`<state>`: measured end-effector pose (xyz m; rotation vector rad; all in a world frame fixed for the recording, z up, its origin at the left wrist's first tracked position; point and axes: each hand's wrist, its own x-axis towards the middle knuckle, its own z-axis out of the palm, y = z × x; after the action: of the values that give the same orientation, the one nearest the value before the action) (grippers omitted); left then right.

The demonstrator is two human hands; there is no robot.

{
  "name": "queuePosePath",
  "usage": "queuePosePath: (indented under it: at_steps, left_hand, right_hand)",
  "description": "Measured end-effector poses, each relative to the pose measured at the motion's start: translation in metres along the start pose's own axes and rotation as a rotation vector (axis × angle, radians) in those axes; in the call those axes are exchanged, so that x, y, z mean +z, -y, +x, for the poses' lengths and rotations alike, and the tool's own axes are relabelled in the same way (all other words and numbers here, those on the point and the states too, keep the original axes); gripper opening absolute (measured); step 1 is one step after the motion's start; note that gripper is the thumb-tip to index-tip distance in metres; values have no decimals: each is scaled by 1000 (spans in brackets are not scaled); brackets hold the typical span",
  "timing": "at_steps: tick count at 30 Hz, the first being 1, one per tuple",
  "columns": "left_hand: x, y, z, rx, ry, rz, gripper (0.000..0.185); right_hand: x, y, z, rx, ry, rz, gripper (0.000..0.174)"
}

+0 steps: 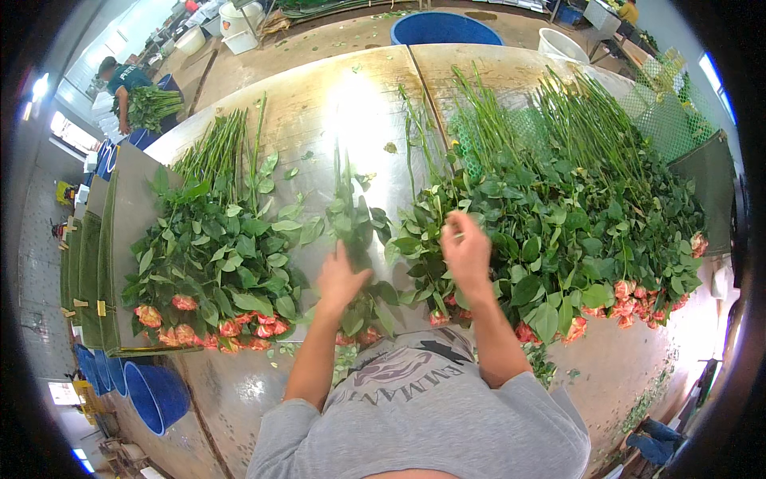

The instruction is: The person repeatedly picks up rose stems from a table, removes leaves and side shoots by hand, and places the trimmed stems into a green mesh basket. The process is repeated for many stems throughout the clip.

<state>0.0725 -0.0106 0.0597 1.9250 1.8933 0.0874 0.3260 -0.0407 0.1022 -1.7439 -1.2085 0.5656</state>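
My left hand [342,276] rests at a few leafy roses [347,218] in the middle of the metal table [365,114]. Its index finger points along their stems and the thumb is spread; the other fingers are mostly hidden, so the grip is unclear. Coral blooms [368,336] of these roses show between my forearms. My right hand [468,248] is curled above the left side of a large rose pile [538,221], thumb near the fingertips. Whether it pinches something small cannot be made out. Left of my hands lies a rose bunch [209,251], blooms towards me.
An upright grey panel [134,221] borders the table's left end, with green cloths [90,281] clipped beside it. Green plastic netting [664,123] stands at the right. Blue tubs [157,398] are on the floor. At far left another person [122,81] holds leafy stems [149,106].
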Motion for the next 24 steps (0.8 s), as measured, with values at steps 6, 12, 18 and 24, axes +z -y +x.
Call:
queuePosePath:
  at_steps: [6,12,18,24]
  left_hand:
    - [19,15,21,7,-93,-230,79]
    - [19,64,33,-31,-168,-743,77]
    - [16,77,23,-41,-120,-753,71]
    - [29,73,31,20,-156,-670,70]
  right_hand:
    - [9,-45,13,227,298,-567,60]
    - [29,-24,0,-50,350,-422,45]
    - [-89,32,16,-55,-34,-498,44]
    - [-182,-64,36,185,237,-995,46]
